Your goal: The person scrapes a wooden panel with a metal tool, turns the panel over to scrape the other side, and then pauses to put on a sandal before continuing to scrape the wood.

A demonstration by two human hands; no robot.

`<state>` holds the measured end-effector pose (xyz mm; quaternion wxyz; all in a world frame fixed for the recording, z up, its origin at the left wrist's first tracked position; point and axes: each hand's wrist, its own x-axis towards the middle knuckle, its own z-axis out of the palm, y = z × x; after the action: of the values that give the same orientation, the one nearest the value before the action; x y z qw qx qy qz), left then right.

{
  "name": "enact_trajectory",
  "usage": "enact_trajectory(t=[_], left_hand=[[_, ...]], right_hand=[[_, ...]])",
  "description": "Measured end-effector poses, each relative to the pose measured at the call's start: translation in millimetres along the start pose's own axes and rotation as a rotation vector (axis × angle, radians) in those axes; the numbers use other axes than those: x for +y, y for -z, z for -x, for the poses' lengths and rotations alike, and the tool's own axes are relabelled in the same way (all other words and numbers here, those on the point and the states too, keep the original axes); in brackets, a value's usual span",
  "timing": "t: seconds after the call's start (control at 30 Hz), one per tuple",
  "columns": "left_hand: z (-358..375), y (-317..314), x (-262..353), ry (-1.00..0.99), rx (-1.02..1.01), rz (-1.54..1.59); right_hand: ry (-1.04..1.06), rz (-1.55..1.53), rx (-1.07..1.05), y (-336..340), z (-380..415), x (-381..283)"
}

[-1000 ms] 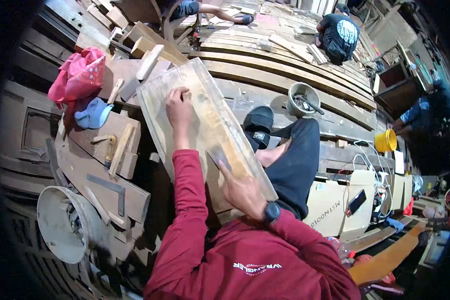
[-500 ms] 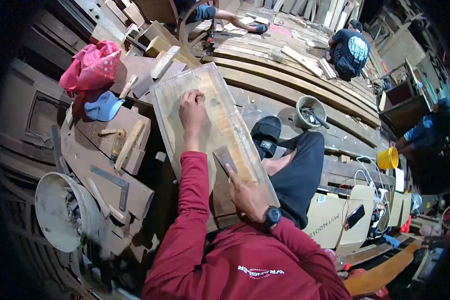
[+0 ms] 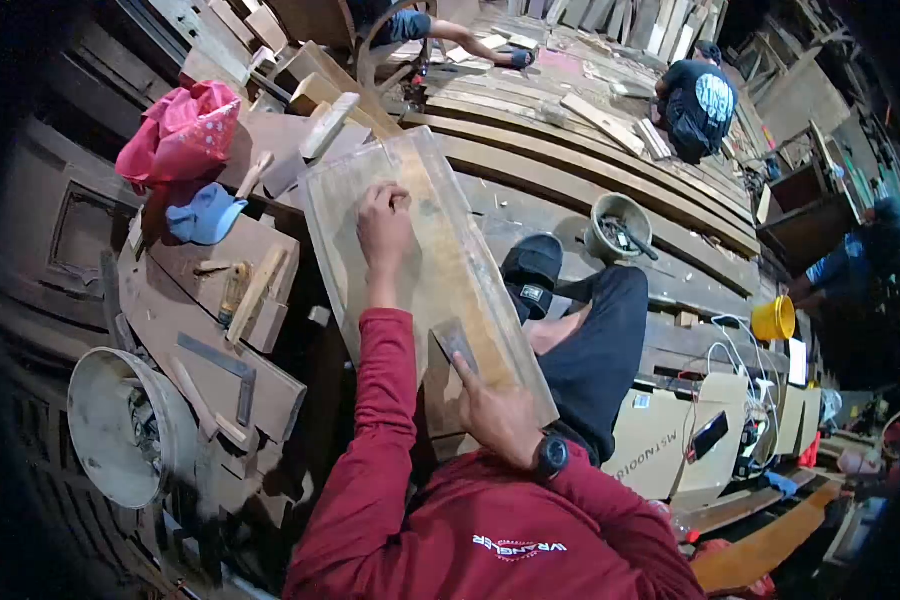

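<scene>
A wooden panel with pale patches and rough edges lies lengthwise before me, reaching to my lap. On its upper half rests my left hand, fingers curled together; anything in them is too small to make out. My right hand, wearing a dark watch, is closed around a flat scraper blade, the index finger stretched along it. The blade lies against the panel's lower half, and its rear end is hidden in the hand.
At left are a metal square, a blue cap, a pink bag and a white bucket. A pail stands right of the panel. One person crouches at the back; others show at the top and right.
My right hand and the scraper have moved a little down the panel, toward my body. My left hand has stayed nearly in place.
</scene>
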<state>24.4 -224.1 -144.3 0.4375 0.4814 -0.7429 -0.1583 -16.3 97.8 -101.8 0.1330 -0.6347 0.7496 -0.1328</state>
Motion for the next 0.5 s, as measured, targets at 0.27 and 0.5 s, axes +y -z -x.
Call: enact_trajectory(t=[0.27,0.5], left_hand=[[-2.9,-13.7,-23.2,-0.058,0.005,0.026],[-7.9,-10.9,-16.6,-0.044,-0.008,-0.008]], right_hand=[[-0.078,0.000,-0.112,10.2,1.2,-8.6],[-0.059,0.017,-0.003,10.3,-10.4,-4.8]])
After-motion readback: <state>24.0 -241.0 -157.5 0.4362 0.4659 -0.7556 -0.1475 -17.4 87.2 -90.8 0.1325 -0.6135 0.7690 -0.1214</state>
